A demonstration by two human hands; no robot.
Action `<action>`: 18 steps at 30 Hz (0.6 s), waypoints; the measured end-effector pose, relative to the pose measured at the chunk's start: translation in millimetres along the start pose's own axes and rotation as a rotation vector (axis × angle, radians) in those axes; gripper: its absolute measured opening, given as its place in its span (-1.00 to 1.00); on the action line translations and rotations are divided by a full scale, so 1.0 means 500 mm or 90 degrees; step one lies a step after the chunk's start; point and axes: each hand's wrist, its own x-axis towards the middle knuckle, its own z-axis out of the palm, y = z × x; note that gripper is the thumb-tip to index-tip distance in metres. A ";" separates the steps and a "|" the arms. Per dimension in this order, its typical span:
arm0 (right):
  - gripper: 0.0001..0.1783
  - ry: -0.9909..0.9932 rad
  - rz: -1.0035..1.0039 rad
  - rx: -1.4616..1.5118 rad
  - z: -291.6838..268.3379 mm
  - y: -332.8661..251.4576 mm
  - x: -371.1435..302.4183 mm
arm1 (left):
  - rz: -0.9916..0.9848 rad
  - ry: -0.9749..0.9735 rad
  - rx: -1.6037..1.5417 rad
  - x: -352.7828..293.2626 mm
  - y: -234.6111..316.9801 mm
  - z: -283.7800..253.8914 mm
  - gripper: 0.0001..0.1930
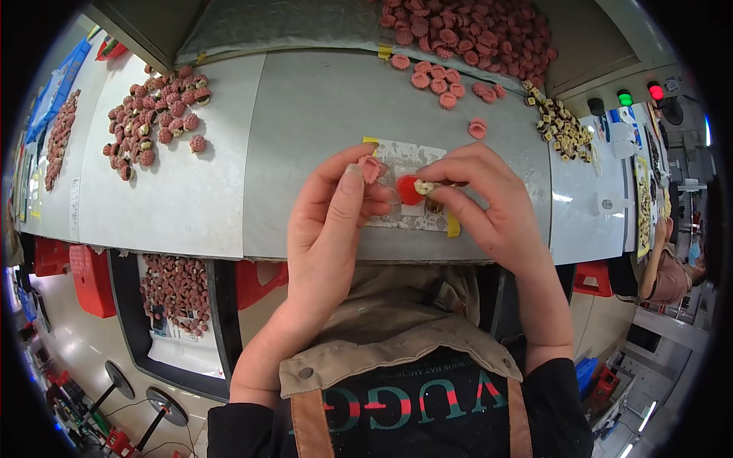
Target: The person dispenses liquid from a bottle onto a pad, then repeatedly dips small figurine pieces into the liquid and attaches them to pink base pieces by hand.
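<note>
My left hand pinches a small pink scalloped cup between thumb and fingers, its hollow side showing. Close to its right, my right hand grips a small cream-coloured piece with dark specks between thumb and forefinger. Just under that piece is a bright red round thing, over a stained white mat taped to the table with yellow strips. A small brownish thing lies beneath my right fingers, mostly hidden.
A big heap of pink cups lies at the back, with one stray pink cup nearer. Small cream-and-dark blocks sit at right. Pink berry-shaped pieces lie at left; more fill a drawer below. Another person is far right.
</note>
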 end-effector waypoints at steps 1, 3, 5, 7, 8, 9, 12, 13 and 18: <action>-0.81 -0.003 0.001 0.001 0.001 0.005 0.006 | -0.001 0.003 -0.001 -0.001 -0.001 0.000 -0.66; -0.78 -0.052 -0.128 -0.220 0.004 0.013 0.015 | -0.004 -0.004 0.016 -0.003 -0.004 0.000 -0.66; -0.77 -0.065 -0.139 -0.256 0.008 0.014 0.016 | -0.008 -0.008 0.015 -0.002 -0.003 -0.005 -0.66; -0.75 -0.077 -0.149 -0.292 0.012 0.013 0.015 | -0.012 -0.013 0.013 -0.002 -0.002 -0.008 -0.66; -0.76 -0.074 -0.149 -0.285 0.018 0.011 0.016 | -0.009 -0.016 0.002 -0.001 -0.003 -0.009 -0.66; -0.76 -0.070 -0.149 -0.277 0.022 0.009 0.016 | -0.007 -0.018 -0.010 -0.001 -0.004 -0.009 -0.66; -0.77 -0.016 -0.110 -0.279 0.039 0.006 0.010 | -0.005 -0.019 -0.011 0.000 -0.006 -0.009 -0.66; -0.77 -0.015 -0.108 -0.280 0.044 0.006 0.009 | -0.006 -0.021 -0.012 0.000 -0.005 -0.007 -0.66; -0.79 0.071 -0.091 -0.275 0.055 0.013 0.001 | -0.015 -0.023 0.032 0.001 -0.001 -0.002 -0.67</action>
